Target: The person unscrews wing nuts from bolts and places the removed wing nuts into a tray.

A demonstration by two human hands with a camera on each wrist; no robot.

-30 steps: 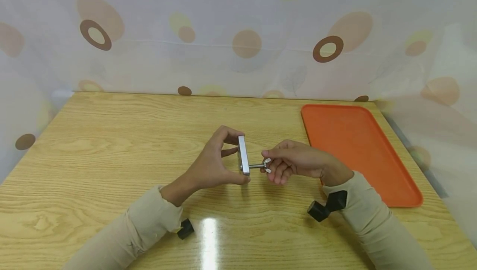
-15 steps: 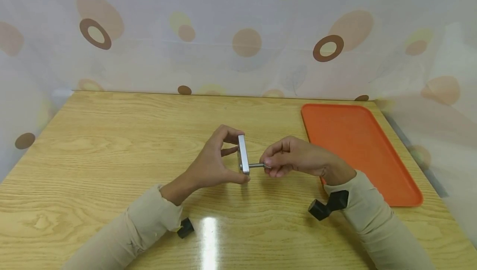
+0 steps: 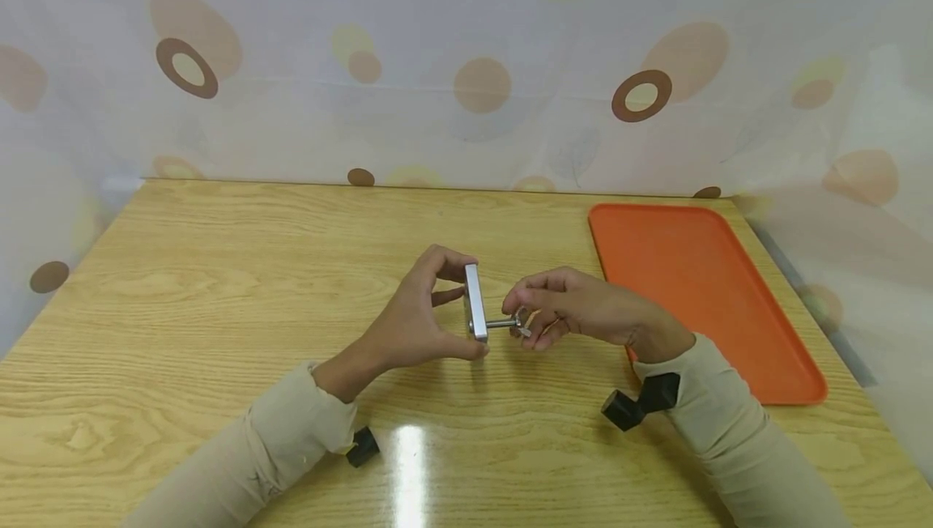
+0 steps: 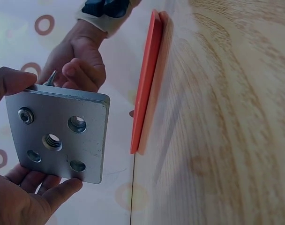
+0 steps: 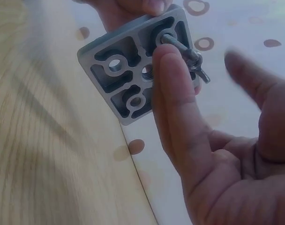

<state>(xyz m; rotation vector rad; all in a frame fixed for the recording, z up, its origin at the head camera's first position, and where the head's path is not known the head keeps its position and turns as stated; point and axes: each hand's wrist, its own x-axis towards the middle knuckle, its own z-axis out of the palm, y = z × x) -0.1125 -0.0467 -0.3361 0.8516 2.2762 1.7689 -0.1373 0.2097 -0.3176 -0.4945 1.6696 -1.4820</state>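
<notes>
My left hand grips a square grey metal plate by opposite edges, thumb on one and fingers on the other. Several round holes pierce the plate, and its ribbed, hollowed back shows in the right wrist view. Through one corner hole runs a bolt, its socket head flush on the flat face. A wing nut sits near the bolt's far end, well apart from the plate. My right hand is at the wing nut, fingers straight beside it, the blurred thumb held away from it.
An orange tray lies on the right side of the wooden table. Patterned sheeting rises behind the table and at both sides. Black camera mounts are strapped on the wrists.
My right fingers closed over the wing nut half a second ago and have since parted from it; its wings stand at a different angle. The left hand and plate have stayed still.
</notes>
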